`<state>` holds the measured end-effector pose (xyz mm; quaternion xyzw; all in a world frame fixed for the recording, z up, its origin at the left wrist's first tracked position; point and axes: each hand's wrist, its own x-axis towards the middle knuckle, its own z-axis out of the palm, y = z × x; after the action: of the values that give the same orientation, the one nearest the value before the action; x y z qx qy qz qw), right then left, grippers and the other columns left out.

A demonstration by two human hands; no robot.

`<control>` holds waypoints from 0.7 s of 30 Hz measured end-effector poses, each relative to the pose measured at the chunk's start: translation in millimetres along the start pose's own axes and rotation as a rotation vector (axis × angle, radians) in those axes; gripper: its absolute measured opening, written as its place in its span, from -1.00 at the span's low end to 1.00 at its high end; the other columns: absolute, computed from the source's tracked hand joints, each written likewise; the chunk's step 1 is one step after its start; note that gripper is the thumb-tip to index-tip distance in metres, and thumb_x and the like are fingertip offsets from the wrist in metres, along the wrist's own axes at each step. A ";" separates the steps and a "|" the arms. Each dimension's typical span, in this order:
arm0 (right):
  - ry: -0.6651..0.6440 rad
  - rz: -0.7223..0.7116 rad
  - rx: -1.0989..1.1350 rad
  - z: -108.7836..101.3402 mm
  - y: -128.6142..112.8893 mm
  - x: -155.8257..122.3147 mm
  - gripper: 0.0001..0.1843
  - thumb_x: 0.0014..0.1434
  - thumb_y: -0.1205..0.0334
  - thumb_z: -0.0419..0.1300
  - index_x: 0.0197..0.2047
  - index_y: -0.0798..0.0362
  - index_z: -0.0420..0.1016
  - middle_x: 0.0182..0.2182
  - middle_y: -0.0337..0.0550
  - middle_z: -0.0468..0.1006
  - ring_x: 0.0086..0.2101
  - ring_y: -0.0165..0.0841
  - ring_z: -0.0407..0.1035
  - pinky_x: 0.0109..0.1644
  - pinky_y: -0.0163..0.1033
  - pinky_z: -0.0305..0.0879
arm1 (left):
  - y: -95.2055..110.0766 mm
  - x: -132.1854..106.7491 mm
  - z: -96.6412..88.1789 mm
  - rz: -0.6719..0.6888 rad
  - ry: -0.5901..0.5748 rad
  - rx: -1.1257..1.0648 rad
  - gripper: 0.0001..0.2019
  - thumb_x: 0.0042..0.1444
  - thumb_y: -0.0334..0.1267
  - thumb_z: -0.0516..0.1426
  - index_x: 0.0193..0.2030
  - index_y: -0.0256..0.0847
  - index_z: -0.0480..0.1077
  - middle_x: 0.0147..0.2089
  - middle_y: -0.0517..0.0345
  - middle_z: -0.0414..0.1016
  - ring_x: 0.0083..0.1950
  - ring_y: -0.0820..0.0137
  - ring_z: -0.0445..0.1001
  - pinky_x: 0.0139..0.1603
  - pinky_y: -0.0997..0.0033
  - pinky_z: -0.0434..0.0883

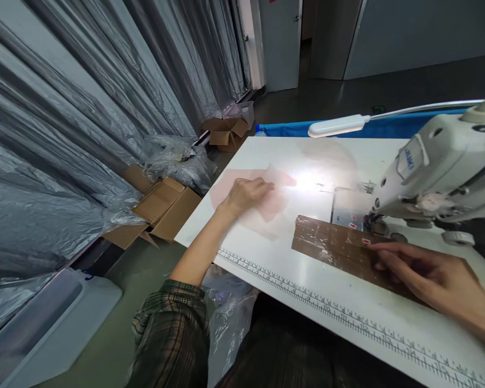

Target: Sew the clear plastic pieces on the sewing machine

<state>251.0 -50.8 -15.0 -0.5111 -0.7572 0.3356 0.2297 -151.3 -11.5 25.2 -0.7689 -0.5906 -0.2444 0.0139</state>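
Note:
My left hand (250,195) is over thin, sheer pink fabric (275,207) on the white table, its fingers drawn together on the cloth. The fabric's outline is smeared and partly washed out by bright light. On the right, my right hand (432,269) rests over a brown taped strip (327,240) at the table. Its index fingertip and thumb come together at a small white label with a red mark (366,241) on the strip. Another such label (352,226) lies by the needle plate of the white sewing machine (440,161).
A white lamp (339,126) on a bent arm hangs over the table's far side. A printed ruler (307,298) runs along the near edge. Cardboard boxes (172,207), clear plastic bags (181,164) and a translucent bin (68,323) stand on the floor at left, beside silver curtains.

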 end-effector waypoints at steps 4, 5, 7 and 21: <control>-0.489 0.251 0.595 1.9 -18.2 -3.9 -0.29 0.24 -0.26 0.20 0.28 0.03 0.46 0.00 0.11 0.64 -0.16 -0.14 0.61 -0.03 -0.05 0.62 | 81.5 -5.1 24.3 0.344 -0.277 -0.177 -0.72 0.32 -0.30 0.03 -0.32 -0.05 0.54 -0.36 0.06 0.54 -0.45 0.41 0.30 -0.41 0.36 0.26; -0.533 0.268 0.685 3.0 -21.1 -4.1 -0.29 0.23 -0.22 0.24 0.31 0.02 0.43 0.07 0.12 0.60 -0.03 -0.10 0.58 0.11 0.02 0.56 | 96.9 -7.6 28.6 0.377 -0.299 -0.250 -0.73 0.31 -0.28 0.05 -0.37 -0.08 0.52 -0.35 0.03 0.54 -0.42 0.40 0.32 -0.42 0.35 0.27; -0.553 0.287 0.802 5.4 -24.5 -4.3 -0.28 0.21 -0.14 0.30 0.33 0.04 0.39 0.15 0.14 0.55 0.14 -0.04 0.47 0.25 0.12 0.44 | 115.5 -12.2 32.9 0.361 -0.309 -0.375 -0.76 0.28 -0.28 0.08 -0.40 -0.10 0.50 -0.34 0.00 0.53 -0.40 0.39 0.34 -0.40 0.34 0.30; -0.540 0.323 0.850 14.5 -61.7 23.8 -0.49 0.17 -0.01 0.39 0.11 0.09 0.58 0.02 0.04 0.62 0.04 -0.21 0.54 0.27 -0.07 0.45 | -29.6 22.7 -16.8 -0.587 0.342 -0.381 -0.51 0.09 -0.29 0.26 0.21 -0.19 0.44 -0.05 0.11 0.56 -0.11 0.32 0.55 -0.02 0.35 0.47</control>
<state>193.9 -48.3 21.2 -0.3785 -0.4981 0.7638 0.1589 -180.2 12.7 41.1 -0.5040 -0.7186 -0.4682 -0.1016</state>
